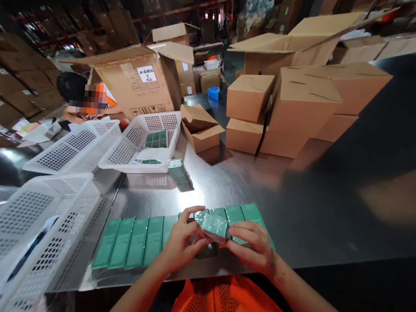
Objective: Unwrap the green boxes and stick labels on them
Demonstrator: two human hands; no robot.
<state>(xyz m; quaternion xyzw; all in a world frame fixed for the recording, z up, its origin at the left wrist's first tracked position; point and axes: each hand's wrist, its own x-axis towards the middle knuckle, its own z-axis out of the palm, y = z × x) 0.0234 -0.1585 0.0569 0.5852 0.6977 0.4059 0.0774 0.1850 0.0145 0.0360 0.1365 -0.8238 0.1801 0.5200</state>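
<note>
Bright orange vest with mesh panels (228, 307) fills the bottom edge, and bare forearms reach past it. Both hands are partly curled, the left hand (186, 236) and right hand (254, 246) gripping opposite ends of a small green box in clear film (215, 225), over a row of slim green boxes (154, 239) along the near edge of the shiny metal counter (330, 221). Farther back, a wrapped green block (178, 171) sits just beside a white perforated plastic basket (125, 141) containing more green pieces.
</note>
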